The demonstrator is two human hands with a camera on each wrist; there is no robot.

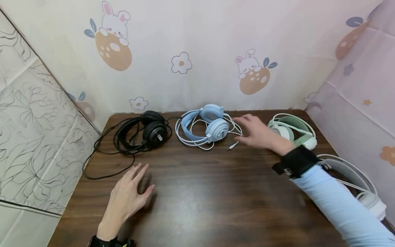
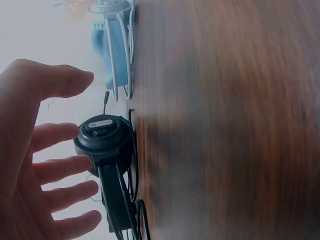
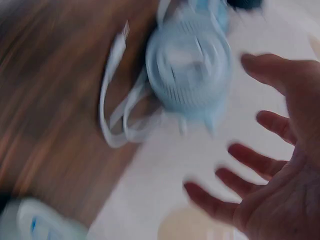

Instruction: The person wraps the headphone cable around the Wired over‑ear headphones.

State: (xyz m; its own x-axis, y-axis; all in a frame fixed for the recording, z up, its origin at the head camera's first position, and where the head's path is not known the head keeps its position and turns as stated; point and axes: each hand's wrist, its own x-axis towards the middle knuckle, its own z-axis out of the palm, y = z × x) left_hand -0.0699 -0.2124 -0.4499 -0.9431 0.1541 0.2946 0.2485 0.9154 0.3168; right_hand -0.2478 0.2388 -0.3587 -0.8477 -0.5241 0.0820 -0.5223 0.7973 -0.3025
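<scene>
Blue headphones lie at the back middle of the table, their white cable looped around them and the plug pointing toward the front. My right hand, fingers spread, hovers just right of them; in the right wrist view the blue ear cup is apart from the fingertips and blurred. Black headphones lie to the left, with a long black cable trailing forward. Nearest to these is my left hand, held low over the front left of the table with fingers extended and nothing in them.
Green and white headphones sit at the back right, beside my right wrist. Another white and grey pair is at the right edge, partly behind my right sleeve. A patterned curtain hangs behind the wooden table.
</scene>
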